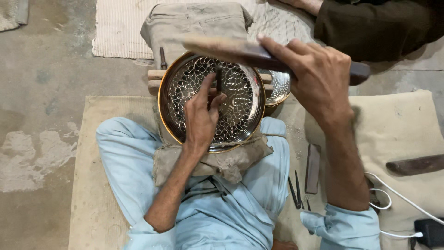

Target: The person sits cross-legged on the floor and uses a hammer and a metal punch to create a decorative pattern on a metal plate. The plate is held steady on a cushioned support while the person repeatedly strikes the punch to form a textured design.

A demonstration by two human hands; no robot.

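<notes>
Down on the floor, a person in pale blue clothes sits on a tan mat [92, 185], a round metal plate [240, 115] propped on a cloth-padded block in the lap. Farthest left lies bare, patchy concrete. The plate has a brass-coloured rim and a bright face covered in fine curling engraved lines, with rings at the centre.

The left hand [202, 115] rests on the plate, its fingers pinched around a slim dark chisel [218, 79] that stands nearly upright, tip on the engraved face and head pointing up and away from the body.

Just above and right, the right hand [319, 78] is clenched around a wooden mallet [240, 51]. Its long axis runs almost level, left to right, and its pale blurred end hangs over the chisel head, so the right hand is the one placed above the tool.

Further right, a 2nd shiny dish [279, 88] peeks from behind the plate, a flat dark stone [312, 169] and thin spare punches [296, 190] lie on the mat, and a white cable [397, 196] trails off.
</notes>
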